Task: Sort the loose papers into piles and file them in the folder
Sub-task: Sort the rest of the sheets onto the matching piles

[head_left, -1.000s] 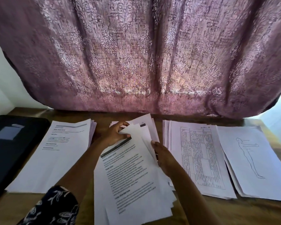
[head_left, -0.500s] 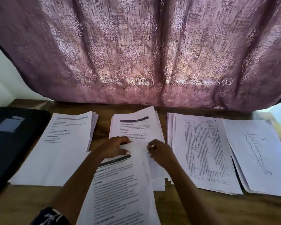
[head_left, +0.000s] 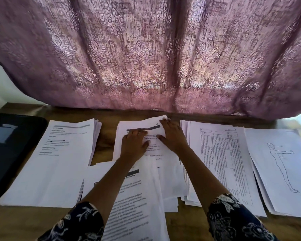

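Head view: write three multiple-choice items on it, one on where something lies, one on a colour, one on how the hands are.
1. Where on the table does the black folder lie?
A) at its far left
B) in its middle
C) at its near right corner

2. What colour is the curtain?
A) green
B) purple
C) yellow

3. How do the left hand and right hand meet the middle pile?
A) clenched into fists above it
B) flat on its top sheet
C) lifting it clear of the table

Key: 1 A, the folder sits left of every pile. 2 B, the patterned cloth is purple. 3 B, both hands lie flat and open on the pile.
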A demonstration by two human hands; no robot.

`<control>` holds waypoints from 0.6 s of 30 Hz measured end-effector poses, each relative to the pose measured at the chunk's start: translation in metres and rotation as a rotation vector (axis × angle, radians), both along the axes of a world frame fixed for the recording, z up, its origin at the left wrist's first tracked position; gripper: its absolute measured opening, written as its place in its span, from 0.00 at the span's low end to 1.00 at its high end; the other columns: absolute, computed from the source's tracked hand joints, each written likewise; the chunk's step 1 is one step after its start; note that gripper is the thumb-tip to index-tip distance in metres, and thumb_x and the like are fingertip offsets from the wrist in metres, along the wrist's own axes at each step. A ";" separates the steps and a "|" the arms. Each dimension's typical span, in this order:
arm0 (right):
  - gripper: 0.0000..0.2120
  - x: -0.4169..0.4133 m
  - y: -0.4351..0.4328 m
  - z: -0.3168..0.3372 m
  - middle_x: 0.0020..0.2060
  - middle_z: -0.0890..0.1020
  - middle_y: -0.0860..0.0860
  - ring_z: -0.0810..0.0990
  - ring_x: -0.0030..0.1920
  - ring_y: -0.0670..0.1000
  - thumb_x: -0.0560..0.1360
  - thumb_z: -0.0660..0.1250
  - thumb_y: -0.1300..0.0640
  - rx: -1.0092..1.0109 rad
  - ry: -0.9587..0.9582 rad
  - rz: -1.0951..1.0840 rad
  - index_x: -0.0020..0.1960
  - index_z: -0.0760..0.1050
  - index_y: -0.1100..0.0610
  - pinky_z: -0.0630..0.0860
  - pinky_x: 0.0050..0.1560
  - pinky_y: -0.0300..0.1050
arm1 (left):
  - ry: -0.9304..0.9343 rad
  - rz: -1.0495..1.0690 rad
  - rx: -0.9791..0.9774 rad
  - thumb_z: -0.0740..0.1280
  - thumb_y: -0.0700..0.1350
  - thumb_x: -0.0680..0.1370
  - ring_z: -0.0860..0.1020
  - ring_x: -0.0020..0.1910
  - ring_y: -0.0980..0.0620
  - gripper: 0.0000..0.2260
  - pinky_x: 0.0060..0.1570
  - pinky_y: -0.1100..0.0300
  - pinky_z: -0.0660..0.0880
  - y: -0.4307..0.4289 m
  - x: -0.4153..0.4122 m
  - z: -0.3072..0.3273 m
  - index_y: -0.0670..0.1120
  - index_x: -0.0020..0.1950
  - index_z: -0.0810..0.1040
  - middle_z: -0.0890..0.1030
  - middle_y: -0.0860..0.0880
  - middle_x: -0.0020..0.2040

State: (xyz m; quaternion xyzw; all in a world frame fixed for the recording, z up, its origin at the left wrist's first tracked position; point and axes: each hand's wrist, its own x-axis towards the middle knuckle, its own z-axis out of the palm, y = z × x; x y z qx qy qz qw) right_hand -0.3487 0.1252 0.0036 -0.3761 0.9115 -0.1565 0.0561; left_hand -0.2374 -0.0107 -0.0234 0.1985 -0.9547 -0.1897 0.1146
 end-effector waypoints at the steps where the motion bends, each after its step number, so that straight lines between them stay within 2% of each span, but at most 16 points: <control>1: 0.31 -0.003 0.000 -0.006 0.76 0.59 0.55 0.56 0.76 0.57 0.79 0.61 0.46 0.047 -0.022 0.009 0.77 0.55 0.56 0.53 0.74 0.53 | 0.026 -0.001 -0.008 0.68 0.55 0.76 0.74 0.64 0.46 0.19 0.68 0.46 0.68 -0.002 0.001 -0.007 0.49 0.65 0.76 0.77 0.48 0.66; 4: 0.30 -0.001 0.000 -0.016 0.75 0.61 0.57 0.58 0.75 0.57 0.81 0.58 0.48 0.095 -0.016 0.014 0.78 0.52 0.55 0.52 0.74 0.53 | 0.072 -0.002 -0.033 0.65 0.54 0.78 0.73 0.66 0.45 0.18 0.69 0.44 0.66 -0.005 0.003 -0.022 0.49 0.66 0.76 0.76 0.47 0.66; 6: 0.29 0.007 -0.001 -0.015 0.73 0.66 0.56 0.64 0.73 0.57 0.81 0.60 0.51 0.032 0.020 0.024 0.78 0.54 0.53 0.55 0.74 0.54 | 0.080 0.011 0.015 0.60 0.58 0.79 0.74 0.65 0.46 0.20 0.69 0.44 0.66 -0.007 0.001 -0.026 0.51 0.67 0.74 0.76 0.49 0.67; 8: 0.29 0.020 0.000 -0.015 0.69 0.72 0.56 0.70 0.68 0.59 0.78 0.65 0.54 -0.046 0.089 0.055 0.76 0.59 0.53 0.63 0.70 0.56 | 0.159 0.041 0.198 0.54 0.63 0.79 0.75 0.63 0.47 0.24 0.67 0.44 0.69 -0.007 0.002 -0.023 0.54 0.71 0.69 0.76 0.51 0.66; 10: 0.32 0.031 0.003 -0.021 0.65 0.76 0.57 0.75 0.64 0.61 0.71 0.73 0.54 -0.063 0.254 0.126 0.73 0.66 0.53 0.68 0.66 0.58 | 0.327 0.031 0.439 0.51 0.66 0.78 0.76 0.63 0.49 0.26 0.64 0.48 0.73 -0.009 0.006 -0.022 0.58 0.74 0.63 0.74 0.54 0.68; 12: 0.33 0.030 0.008 -0.032 0.64 0.76 0.57 0.75 0.64 0.60 0.71 0.73 0.52 -0.043 0.314 0.241 0.73 0.66 0.54 0.59 0.68 0.58 | 0.393 0.030 0.570 0.52 0.68 0.77 0.72 0.68 0.52 0.28 0.67 0.52 0.70 -0.010 0.006 -0.021 0.60 0.75 0.58 0.69 0.57 0.71; 14: 0.30 0.026 0.014 -0.037 0.69 0.71 0.57 0.68 0.71 0.57 0.78 0.63 0.48 -0.022 0.178 0.327 0.76 0.59 0.54 0.46 0.72 0.51 | 0.339 0.049 0.523 0.56 0.65 0.77 0.69 0.70 0.50 0.31 0.69 0.51 0.67 -0.010 0.003 -0.020 0.54 0.77 0.58 0.67 0.52 0.74; 15: 0.27 0.023 0.016 -0.038 0.71 0.70 0.56 0.66 0.73 0.55 0.80 0.57 0.47 -0.018 0.093 0.344 0.76 0.58 0.54 0.43 0.73 0.48 | 0.299 0.055 0.442 0.59 0.63 0.77 0.70 0.70 0.48 0.31 0.69 0.50 0.67 -0.011 0.002 -0.022 0.51 0.77 0.59 0.67 0.50 0.74; 16: 0.25 0.020 0.017 -0.037 0.71 0.70 0.55 0.66 0.72 0.55 0.80 0.55 0.48 -0.049 0.024 0.341 0.75 0.61 0.54 0.44 0.74 0.46 | 0.257 0.050 0.356 0.61 0.61 0.76 0.70 0.70 0.46 0.31 0.70 0.48 0.66 -0.012 0.001 -0.024 0.50 0.76 0.62 0.68 0.48 0.74; 18: 0.19 0.016 0.015 -0.028 0.66 0.76 0.56 0.74 0.66 0.57 0.81 0.57 0.53 -0.214 -0.125 0.248 0.71 0.69 0.56 0.57 0.72 0.45 | 0.156 0.019 0.205 0.61 0.59 0.77 0.68 0.71 0.44 0.27 0.71 0.47 0.61 -0.014 -0.001 -0.028 0.50 0.74 0.67 0.66 0.47 0.75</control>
